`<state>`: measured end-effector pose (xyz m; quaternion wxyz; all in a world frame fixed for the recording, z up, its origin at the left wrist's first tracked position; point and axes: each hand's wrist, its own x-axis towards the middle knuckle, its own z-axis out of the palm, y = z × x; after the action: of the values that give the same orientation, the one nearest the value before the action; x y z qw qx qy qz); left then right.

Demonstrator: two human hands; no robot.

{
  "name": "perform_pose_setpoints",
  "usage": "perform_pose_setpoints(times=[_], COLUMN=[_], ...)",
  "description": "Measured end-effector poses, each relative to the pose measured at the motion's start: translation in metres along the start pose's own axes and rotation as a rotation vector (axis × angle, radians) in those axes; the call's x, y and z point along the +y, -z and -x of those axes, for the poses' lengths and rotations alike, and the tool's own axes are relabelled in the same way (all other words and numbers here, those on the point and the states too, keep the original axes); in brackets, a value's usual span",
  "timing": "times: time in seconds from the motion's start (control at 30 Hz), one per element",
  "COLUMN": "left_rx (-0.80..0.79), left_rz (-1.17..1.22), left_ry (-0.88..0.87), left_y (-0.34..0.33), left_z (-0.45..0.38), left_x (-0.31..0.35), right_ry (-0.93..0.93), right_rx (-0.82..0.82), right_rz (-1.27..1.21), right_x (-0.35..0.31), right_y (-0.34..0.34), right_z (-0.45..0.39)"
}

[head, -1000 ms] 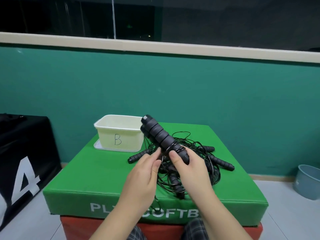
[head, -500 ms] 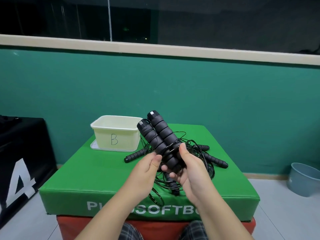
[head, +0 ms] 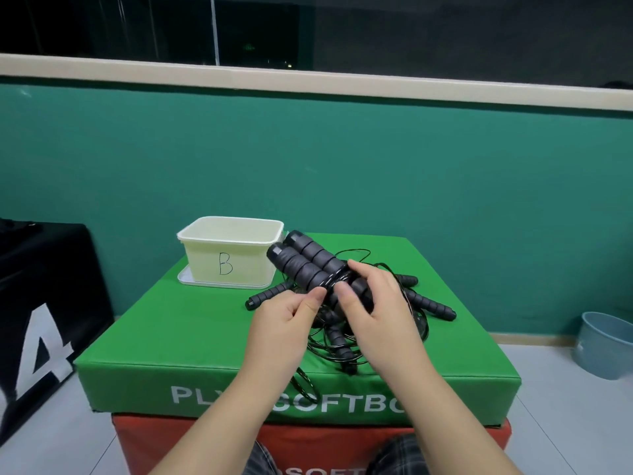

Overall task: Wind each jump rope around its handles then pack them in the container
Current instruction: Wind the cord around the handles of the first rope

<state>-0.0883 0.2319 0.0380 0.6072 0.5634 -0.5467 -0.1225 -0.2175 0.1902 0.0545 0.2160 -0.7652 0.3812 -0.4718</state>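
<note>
I am looking down at a green padded box (head: 191, 341) stacked on a red one (head: 191, 437), set against a teal wall (head: 411, 173). A black bag with a white numeral (head: 44, 313) stands to its left and a pale blue bucket (head: 606, 347) sits on the floor to its right.

At the far left corner of the green top is the cream container (head: 229, 253), open, marked with a letter B, resting on its lid. I cannot see inside it.

To its right lies a tangle of black jump ropes (head: 421, 303), thin cord looped loosely around several slim handles spread on the pad.

Above that pile I hold a pair of thick ribbed handles (head: 305, 265) side by side, their ends tilted up toward the container. My right hand (head: 373, 303) is curled around their lower part, thumb across the front, where a few turns of cord already cross them. My left hand (head: 284, 317) pinches the cord between thumb and forefinger just beside the handles.

My judgement: winding is under way on this rope, and nothing looks packed yet. To do it well, I would keep the two handles pressed parallel, feed the cord under light tension, lay each turn beside the last, and free the trailing cord from the pile before it snags.
</note>
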Motion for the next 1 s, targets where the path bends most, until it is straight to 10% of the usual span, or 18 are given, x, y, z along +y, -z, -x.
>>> perform_pose_setpoints(times=[0.47, 1.0], left_rx=[-0.187, -0.22], left_rz=[-0.251, -0.169], left_ry=[-0.186, -0.002], left_y=[-0.008, -0.027], left_z=[0.011, 0.001], left_x=[-0.063, -0.069], right_ry=[-0.231, -0.57], right_rx=[-0.179, -0.16], right_rz=[0.043, -0.944], right_x=[0.043, 0.057], right_y=[-0.032, -0.035], right_z=[0.006, 0.015])
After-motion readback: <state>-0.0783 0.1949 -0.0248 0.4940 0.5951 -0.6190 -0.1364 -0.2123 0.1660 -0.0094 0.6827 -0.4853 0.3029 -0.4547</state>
